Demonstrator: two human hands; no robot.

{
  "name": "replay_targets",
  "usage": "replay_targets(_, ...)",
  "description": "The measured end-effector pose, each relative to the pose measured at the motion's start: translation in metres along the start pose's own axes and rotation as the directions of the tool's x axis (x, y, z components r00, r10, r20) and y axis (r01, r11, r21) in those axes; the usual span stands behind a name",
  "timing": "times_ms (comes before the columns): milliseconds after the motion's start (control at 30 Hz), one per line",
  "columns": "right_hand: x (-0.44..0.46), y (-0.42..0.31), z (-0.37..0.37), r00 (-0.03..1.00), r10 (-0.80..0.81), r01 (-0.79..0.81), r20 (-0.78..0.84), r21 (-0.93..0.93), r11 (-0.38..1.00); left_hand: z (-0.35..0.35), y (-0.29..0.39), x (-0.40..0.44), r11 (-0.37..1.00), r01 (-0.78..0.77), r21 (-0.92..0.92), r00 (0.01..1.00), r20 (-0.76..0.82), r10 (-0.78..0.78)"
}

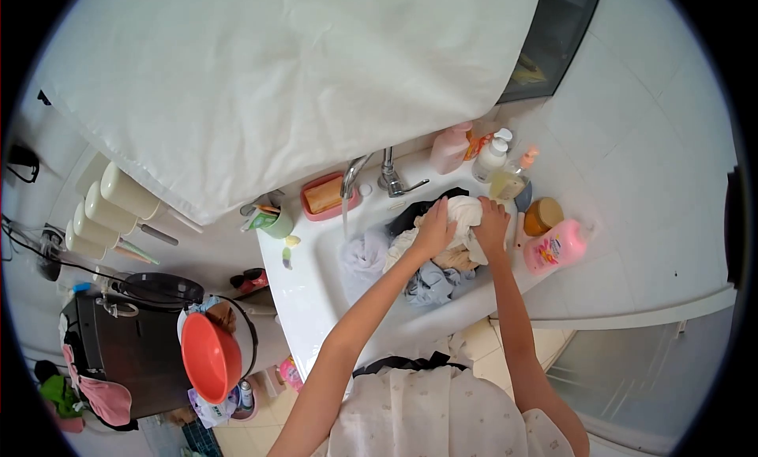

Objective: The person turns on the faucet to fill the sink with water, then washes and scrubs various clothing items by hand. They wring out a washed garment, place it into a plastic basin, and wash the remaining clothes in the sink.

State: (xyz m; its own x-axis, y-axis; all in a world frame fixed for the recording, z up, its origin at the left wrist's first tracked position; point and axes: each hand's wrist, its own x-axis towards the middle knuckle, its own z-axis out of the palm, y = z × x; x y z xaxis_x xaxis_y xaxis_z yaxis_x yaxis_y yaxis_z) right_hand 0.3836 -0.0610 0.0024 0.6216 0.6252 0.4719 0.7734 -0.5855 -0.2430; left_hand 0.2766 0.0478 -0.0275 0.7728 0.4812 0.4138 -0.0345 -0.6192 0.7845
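Note:
Both hands are over the right part of a white sink (304, 307). My left hand (435, 229) is closed on a cream cloth (464, 212). My right hand (493, 224) grips the same cloth from its right side. Below and around the hands lie a black cloth (410, 214), a beige cloth (456, 259), a grey-blue cloth (433, 285) and a whitish cloth (365, 254) in water. From the faucet (353, 175) a stream of water runs down at the sink's left.
A soap dish (322, 196) and a green cup (276, 222) stand left of the faucet. Pump bottles (491, 158), an amber jar (543, 216) and a pink bottle (555, 248) line the right side. An orange basin (211, 357) sits at the lower left.

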Motion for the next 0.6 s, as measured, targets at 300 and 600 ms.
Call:
replay_targets(300, 0.029, -0.003, 0.024, 0.961, -0.019, 0.081, 0.277, -0.215, 0.973, -0.017, -0.119, -0.118, 0.937, -0.034, 0.348, 0.981, 0.191, -0.035)
replay_targets(600, 0.035, -0.123, 0.062, 0.969, -0.122, -0.02, 0.216, 0.561, 0.828, -0.082, -0.089, -0.15, 0.61, 0.328, 0.721, 0.923, -0.107, -0.369)
